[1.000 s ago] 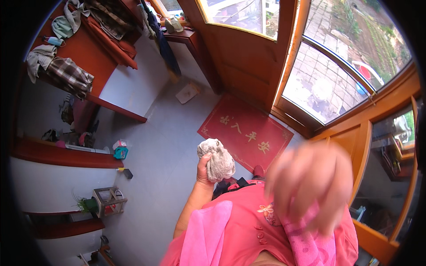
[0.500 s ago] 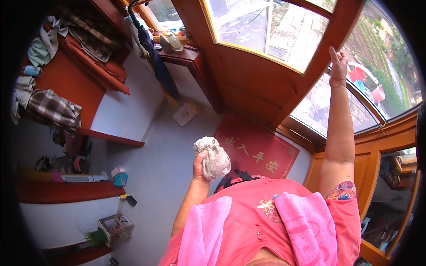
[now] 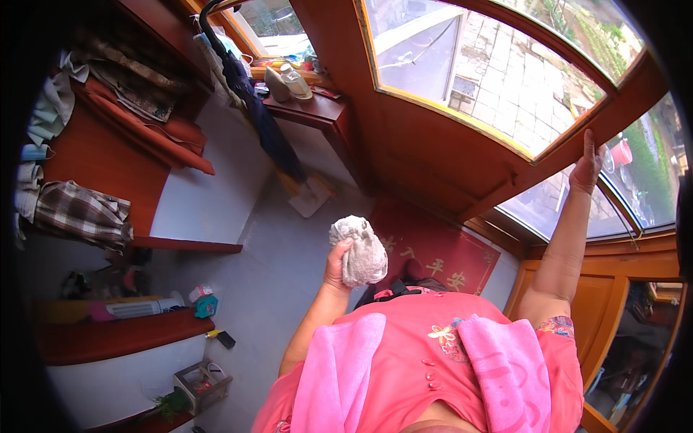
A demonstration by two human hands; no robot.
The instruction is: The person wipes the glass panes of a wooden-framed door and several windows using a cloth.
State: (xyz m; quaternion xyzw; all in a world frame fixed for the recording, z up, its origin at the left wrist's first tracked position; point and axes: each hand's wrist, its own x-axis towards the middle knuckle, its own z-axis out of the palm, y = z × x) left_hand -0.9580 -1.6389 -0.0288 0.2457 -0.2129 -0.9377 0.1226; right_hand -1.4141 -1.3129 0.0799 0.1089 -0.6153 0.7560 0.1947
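Observation:
A bunched, greyish-white cloth [image 3: 366, 258] is gripped in my left hand [image 3: 337, 268], held in front of my body above the floor. The thumb presses against its side. Far out to the right, my right arm is stretched toward the brown wooden door [image 3: 426, 155] with glass panes. At its edge my right hand [image 3: 585, 172] is closed on the frame, with some fingers hidden behind it. A pink towel [image 3: 498, 368] hangs round my neck over my pink shirt.
A red doormat [image 3: 462, 263] lies by the door. Left of it, a dark folded umbrella [image 3: 263, 123] hangs beside a small cabinet [image 3: 325, 112] with bottles. Farther left, clothes [image 3: 83, 209] hang over a red-brown surface. A wooden box frame [image 3: 202, 386] stands at lower left.
My right hand has come down and a little outward along with the door's edge. The door has swung slightly. My left hand still holds the cloth as the view shifts.

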